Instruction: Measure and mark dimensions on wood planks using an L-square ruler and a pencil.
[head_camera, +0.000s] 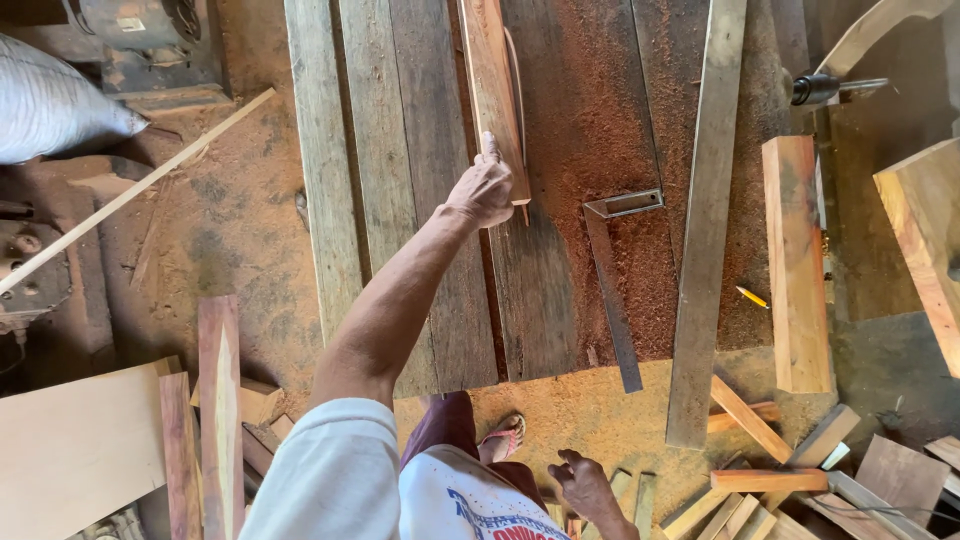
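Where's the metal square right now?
In the head view, the metal square lies on the sawdust-covered bench, right of the left hand gripping the reddish board, and left of the long grey plank.

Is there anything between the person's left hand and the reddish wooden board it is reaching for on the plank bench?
Nothing visible. The left hand already grips the near end of the long reddish wooden board, which lies on the grey plank bench. The metal try square lies apart, to its right.

Bright even daylight, soft shadows, sharp focus.
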